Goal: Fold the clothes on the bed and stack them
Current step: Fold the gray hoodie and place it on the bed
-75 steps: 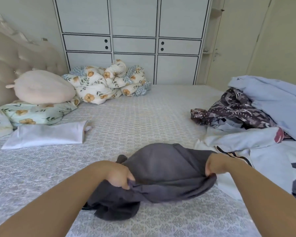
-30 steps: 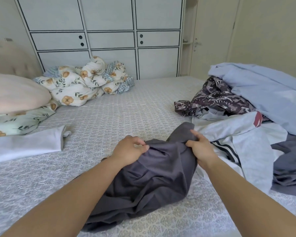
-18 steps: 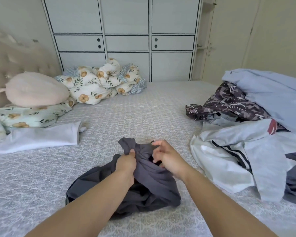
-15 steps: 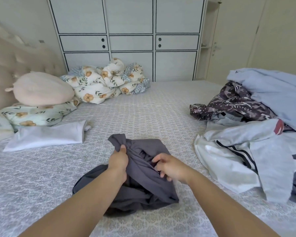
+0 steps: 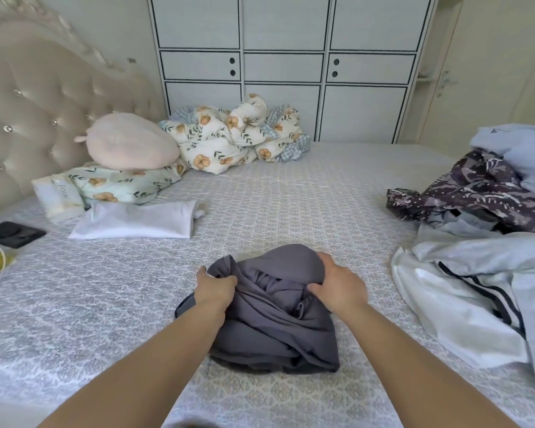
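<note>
Both hands bunch the grey garment (image 5: 272,310) on the bed (image 5: 291,196): left hand (image 5: 215,287) pinches an edge, right hand (image 5: 337,285) curls over the top, probably hunting an opening.

Dark grey garment (image 5: 269,322) now bunched smaller, right hand (image 5: 337,287) shifted onto its far fold.

matt grey cloth garment (image 5: 272,316); patterned woven bedspread (image 5: 291,205); glossy tufted headboard (image 5: 44,112).
</note>
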